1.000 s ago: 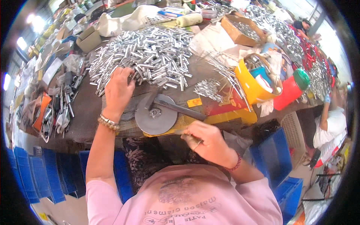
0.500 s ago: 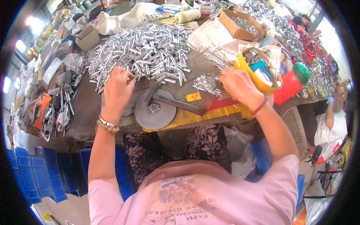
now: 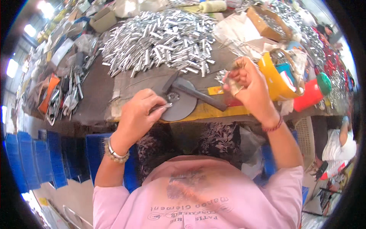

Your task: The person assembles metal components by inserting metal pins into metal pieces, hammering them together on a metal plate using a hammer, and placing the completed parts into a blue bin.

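Observation:
My left hand is closed in a pinch over the left edge of a round grey metal disc, holding a small silver metal tube. A hammer with a dark head and handle lies across the disc. Beyond it spreads a large heap of silver metal tubes. My right hand, slightly blurred, is raised beside a little pile of small metal pins. Its fingers are curled together, and what they hold, if anything, cannot be made out.
To the right stand a yellow container and a red bottle with a green cap. A cardboard box of metal parts sits farther back. Loose tools crowd the left side. Another person is at the far right.
My left hand has come from the tube heap toward the disc with a tube in its fingers. My right hand has lifted off the pin pile. The whole view has shifted.

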`<state>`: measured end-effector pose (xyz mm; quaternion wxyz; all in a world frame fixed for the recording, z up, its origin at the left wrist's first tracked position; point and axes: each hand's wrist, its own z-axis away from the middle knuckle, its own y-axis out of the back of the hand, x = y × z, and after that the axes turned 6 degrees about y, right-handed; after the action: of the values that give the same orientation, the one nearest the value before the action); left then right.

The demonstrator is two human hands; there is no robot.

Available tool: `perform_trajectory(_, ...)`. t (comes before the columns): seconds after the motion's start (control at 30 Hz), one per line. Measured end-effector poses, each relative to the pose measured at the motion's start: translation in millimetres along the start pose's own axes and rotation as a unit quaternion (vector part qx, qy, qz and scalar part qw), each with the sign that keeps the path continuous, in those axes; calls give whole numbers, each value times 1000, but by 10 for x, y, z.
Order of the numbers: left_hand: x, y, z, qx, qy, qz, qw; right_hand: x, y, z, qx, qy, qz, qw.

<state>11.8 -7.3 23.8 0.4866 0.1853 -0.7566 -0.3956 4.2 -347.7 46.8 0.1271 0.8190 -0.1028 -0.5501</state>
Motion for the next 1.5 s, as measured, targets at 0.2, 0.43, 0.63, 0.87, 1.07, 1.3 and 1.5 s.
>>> perform_trajectory(0.2,-30,-142,59,61,-19,20,998,24,-862,279,-52,-71,-173,981)
perform_trajectory(0.43,-91,-221,176,90,3,12,996,-70,-891,274,-93,139,220,961)
perform_trajectory(0.63,-113,-204,224,105,14,37,994,-151,-911,238,-116,224,355,900)
perform_trajectory(0.87,-133,-220,257,111,13,45,993,-106,-928,224,-128,261,368,883)
perform_trajectory(1.07,-101,-237,272,118,25,51,991,-79,-924,230,-120,272,348,889)
perform_trajectory(1.3,-134,-253,222,97,0,59,994,-27,-1005,221,-123,284,360,880)
perform_trajectory(1.5,-32,-198,264,83,33,72,993,-27,-882,316,-87,268,318,905)
